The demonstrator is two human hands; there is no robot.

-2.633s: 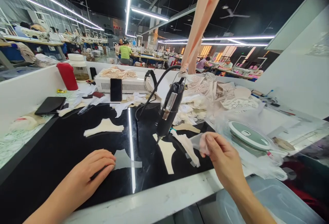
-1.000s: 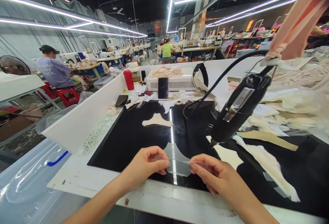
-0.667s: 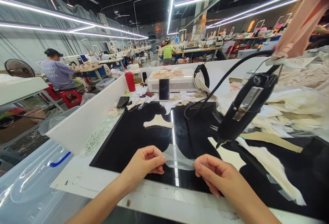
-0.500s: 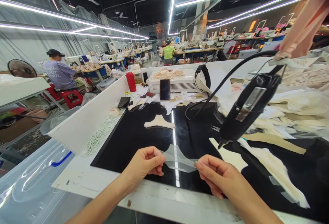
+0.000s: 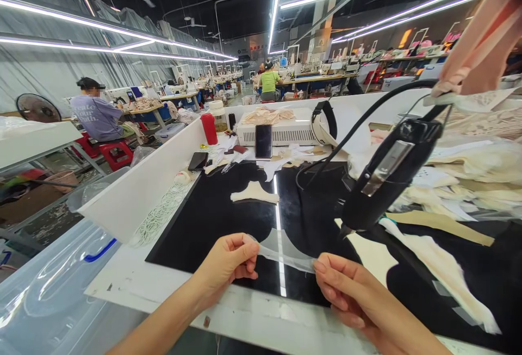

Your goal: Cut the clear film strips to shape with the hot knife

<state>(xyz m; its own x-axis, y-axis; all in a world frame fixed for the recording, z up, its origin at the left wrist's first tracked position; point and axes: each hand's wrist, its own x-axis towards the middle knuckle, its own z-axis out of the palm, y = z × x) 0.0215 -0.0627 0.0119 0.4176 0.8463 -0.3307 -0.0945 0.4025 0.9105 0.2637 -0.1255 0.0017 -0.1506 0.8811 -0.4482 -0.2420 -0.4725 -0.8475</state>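
A sheer white fabric piece [image 5: 281, 245] is stretched between my two hands, just over the glossy black work surface [image 5: 204, 213]. My left hand [image 5: 234, 260] pinches its left end between thumb and forefinger. The right end is pinched in my right hand [image 5: 340, 284]. Beyond them lies a cream fabric piece [image 5: 255, 192] with a curved outline. To the right of my right hand are a flat cream pattern-shaped piece [image 5: 373, 254] and a long cream fabric strip [image 5: 442, 268] with sheer bits along its lower edge.
A black hand-held tool [image 5: 387, 170] hangs at the right on a thick cable. At the back stand a phone [image 5: 263, 141], a white slotted box [image 5: 289, 133] and a red cup [image 5: 209, 128]. Pale green cord [image 5: 167, 211] lies tangled at left. Cream fabric [image 5: 457, 186] is heaped at right.
The lower edge of the sheer piece has turned up into a narrow folded band between my hands. The hanging black tool has swung slightly left.
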